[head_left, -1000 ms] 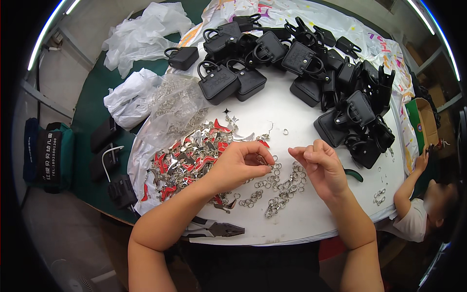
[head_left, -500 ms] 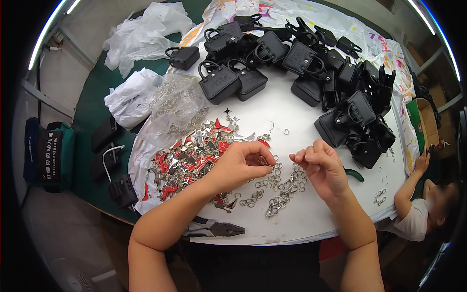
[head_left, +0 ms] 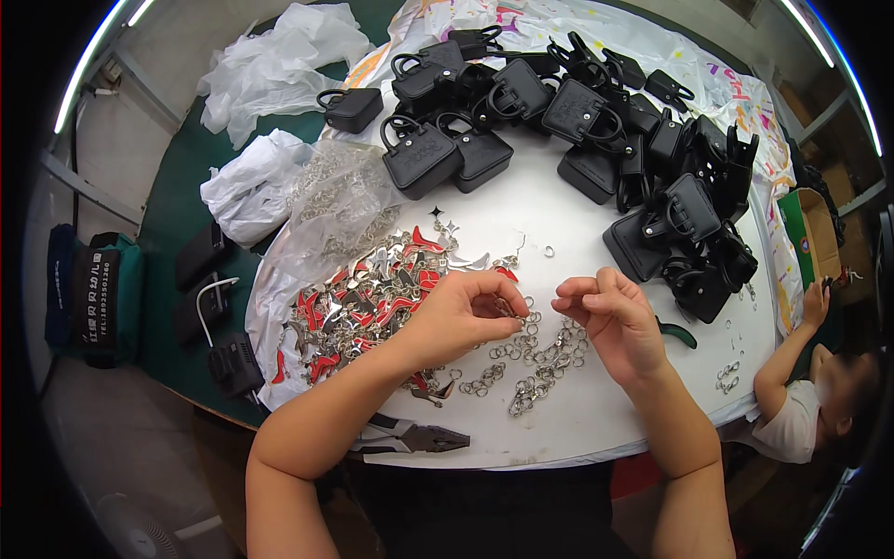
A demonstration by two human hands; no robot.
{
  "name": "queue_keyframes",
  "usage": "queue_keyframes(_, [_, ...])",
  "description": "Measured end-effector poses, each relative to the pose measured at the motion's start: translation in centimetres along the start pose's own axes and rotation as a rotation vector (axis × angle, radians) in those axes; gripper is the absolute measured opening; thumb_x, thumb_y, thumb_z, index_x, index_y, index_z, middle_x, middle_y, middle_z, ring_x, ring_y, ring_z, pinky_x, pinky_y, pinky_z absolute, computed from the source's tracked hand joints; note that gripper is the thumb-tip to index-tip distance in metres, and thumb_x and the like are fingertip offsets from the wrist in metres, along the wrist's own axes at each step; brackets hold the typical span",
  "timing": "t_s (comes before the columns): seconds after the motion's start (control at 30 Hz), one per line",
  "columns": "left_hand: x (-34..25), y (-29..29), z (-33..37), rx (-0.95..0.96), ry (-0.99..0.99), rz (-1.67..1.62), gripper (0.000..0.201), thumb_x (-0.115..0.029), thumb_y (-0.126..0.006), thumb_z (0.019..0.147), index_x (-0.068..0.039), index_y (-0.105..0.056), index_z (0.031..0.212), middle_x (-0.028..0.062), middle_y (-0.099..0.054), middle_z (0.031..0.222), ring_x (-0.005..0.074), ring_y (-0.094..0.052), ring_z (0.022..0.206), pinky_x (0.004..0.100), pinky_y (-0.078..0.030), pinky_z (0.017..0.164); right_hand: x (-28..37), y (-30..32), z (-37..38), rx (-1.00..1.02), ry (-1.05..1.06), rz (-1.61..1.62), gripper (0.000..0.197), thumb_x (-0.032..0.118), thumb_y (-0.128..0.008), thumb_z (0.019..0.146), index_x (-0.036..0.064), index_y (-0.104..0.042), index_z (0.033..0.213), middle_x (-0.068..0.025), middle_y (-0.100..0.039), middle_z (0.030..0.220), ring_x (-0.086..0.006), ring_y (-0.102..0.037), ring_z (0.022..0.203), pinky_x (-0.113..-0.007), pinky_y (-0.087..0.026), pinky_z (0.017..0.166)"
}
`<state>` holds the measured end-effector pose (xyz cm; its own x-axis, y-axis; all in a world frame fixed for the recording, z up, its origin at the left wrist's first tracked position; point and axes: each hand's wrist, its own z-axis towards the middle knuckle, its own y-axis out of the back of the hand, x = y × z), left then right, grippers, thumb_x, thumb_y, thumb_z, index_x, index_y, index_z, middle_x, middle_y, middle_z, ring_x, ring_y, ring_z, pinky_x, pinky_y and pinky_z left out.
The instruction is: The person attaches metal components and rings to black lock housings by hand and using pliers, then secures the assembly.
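Note:
Thumb and fingers of my left hand [head_left: 463,307] are pinched together over the middle of the table. A small glint of silver metal shows in that pinch, too little to name. To its right, my right hand [head_left: 615,321] is raised with fingers curled and thumb against them; whatever they hold, if anything, cannot be made out. Below and between the hands lie loose silver rings and clasps [head_left: 535,368]. A heap of red, black and silver charms [head_left: 358,303] spreads beside my left forearm. Pliers [head_left: 436,438] rest at the table's near edge, their handles partly behind that forearm.
Several small black handbags [head_left: 424,160] are piled across the far side and right. A clear bag of metal pieces [head_left: 340,200] lies left of them. A green-handled tool [head_left: 680,335] sits partly behind my right hand. At the far right is another person [head_left: 792,415] by an open box [head_left: 808,238].
The fingers of my right hand have loosened slightly and shifted a touch to the left. My left hand stays almost still. The other person's hand at the right has moved slightly.

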<state>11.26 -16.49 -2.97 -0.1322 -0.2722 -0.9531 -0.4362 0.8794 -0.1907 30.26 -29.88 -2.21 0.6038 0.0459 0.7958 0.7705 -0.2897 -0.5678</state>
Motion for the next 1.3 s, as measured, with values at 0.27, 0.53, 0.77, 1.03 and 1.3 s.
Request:
queue_keyframes(0.27, [-0.01,-0.03,-0.03,-0.002,-0.009,0.004,0.012,0.001,-0.068,0.081,0.000,-0.065,0.093,0.0020,-0.065,0.089,0.0069,-0.062,0.081,0.0218,-0.049,0.073,-0.11,0.25,0.06,0.010,-0.007,-0.005,0.021,0.001,-0.056,0.083,0.0112,-0.043,0.070,-0.0166,-0.069,0.098,-0.0208,-0.065,0.091,-0.037,-0.049,0.091])
queue_keyframes(0.53, [0.04,0.01,-0.01,0.004,-0.025,0.046,0.013,0.002,-0.068,0.081,0.000,-0.065,0.094,0.0023,-0.065,0.088,0.0072,-0.062,0.082,0.0221,-0.050,0.074,-0.12,0.18,0.00,0.002,-0.018,0.001,0.022,-0.002,-0.054,0.081,0.0114,-0.042,0.069,-0.0154,-0.068,0.089,-0.0200,-0.065,0.084,-0.036,-0.051,0.086])
queue_keyframes(0.77, [0.02,-0.02,0.02,-0.002,-0.010,0.039,0.013,0.001,-0.068,0.082,0.000,-0.065,0.094,0.0023,-0.065,0.088,0.0072,-0.062,0.081,0.0220,-0.050,0.074,-0.13,0.09,-0.06,-0.001,-0.025,0.003,0.022,-0.002,-0.053,0.080,0.0111,-0.041,0.068,-0.0157,-0.067,0.087,-0.0202,-0.064,0.082,-0.036,-0.051,0.083])
queue_keyframes(1.03, [-0.02,-0.03,0.01,-0.001,-0.024,0.051,0.013,0.000,-0.069,0.081,0.000,-0.065,0.094,0.0024,-0.066,0.088,0.0069,-0.062,0.081,0.0218,-0.050,0.073,-0.21,0.18,-0.02,-0.001,-0.030,0.003,0.022,-0.002,-0.053,0.080,0.0113,-0.040,0.068,-0.0156,-0.067,0.087,-0.0200,-0.064,0.082,-0.035,-0.051,0.082])
queue_keyframes(1.3, [-0.04,-0.09,-0.04,-0.005,-0.012,0.042,0.012,0.000,-0.069,0.082,0.000,-0.065,0.094,0.0021,-0.066,0.087,0.0070,-0.062,0.081,0.0219,-0.050,0.073,-0.21,0.16,0.02,0.006,-0.032,0.000,0.023,-0.003,-0.053,0.080,0.0115,-0.040,0.068,-0.0155,-0.067,0.087,-0.0198,-0.064,0.082,-0.035,-0.051,0.082])
